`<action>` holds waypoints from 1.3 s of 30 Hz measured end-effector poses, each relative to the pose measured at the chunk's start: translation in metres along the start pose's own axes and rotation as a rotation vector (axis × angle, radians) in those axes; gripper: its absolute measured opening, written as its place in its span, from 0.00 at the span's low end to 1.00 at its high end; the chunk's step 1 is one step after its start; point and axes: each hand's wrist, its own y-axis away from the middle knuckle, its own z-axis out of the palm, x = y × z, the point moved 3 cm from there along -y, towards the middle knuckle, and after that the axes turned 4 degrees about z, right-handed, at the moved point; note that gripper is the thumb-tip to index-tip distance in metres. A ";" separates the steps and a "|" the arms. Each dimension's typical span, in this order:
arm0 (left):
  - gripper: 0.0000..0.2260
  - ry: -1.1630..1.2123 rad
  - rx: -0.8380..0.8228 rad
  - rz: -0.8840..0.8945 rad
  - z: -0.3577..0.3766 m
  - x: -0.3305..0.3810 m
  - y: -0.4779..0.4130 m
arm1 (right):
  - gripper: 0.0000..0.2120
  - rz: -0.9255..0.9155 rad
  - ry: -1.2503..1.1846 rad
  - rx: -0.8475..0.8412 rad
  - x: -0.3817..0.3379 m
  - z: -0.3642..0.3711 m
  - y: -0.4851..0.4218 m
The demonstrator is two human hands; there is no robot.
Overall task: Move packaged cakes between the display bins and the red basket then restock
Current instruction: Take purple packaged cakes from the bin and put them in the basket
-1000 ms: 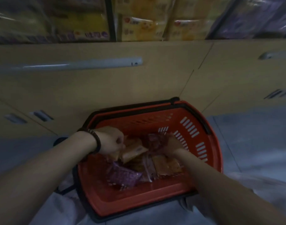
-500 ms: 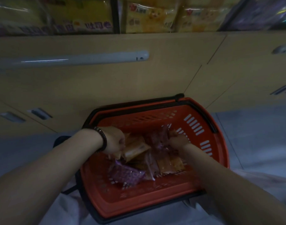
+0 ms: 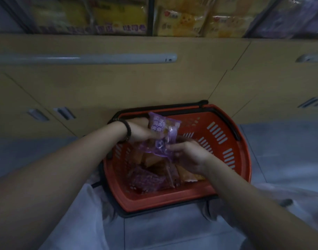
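Newly lifted above the red plastic basket (image 3: 172, 199): purple film-wrapped cake packets (image 3: 159, 126). Left hand (image 3: 142, 132) and right hand (image 3: 188, 156) grip them, fingers curled.

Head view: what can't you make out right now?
- Loose cakes in the red basket: count hidden under the right hand and held purple packets.
- Fingers of the left hand: behind those packets.
- Packet print: dim, blurred.
- Shelf packages: cut off by the top edge.
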 end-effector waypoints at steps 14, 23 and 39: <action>0.18 -0.382 0.184 -0.149 -0.030 -0.036 0.011 | 0.27 0.139 1.432 0.071 0.077 0.066 -0.071; 0.19 -0.320 0.174 -0.199 -0.033 -0.040 0.016 | 0.35 -0.099 1.512 0.034 0.038 0.053 -0.052; 0.09 0.566 0.106 0.040 -0.001 0.011 0.021 | 0.08 -1.304 1.109 0.394 -0.113 -0.017 0.106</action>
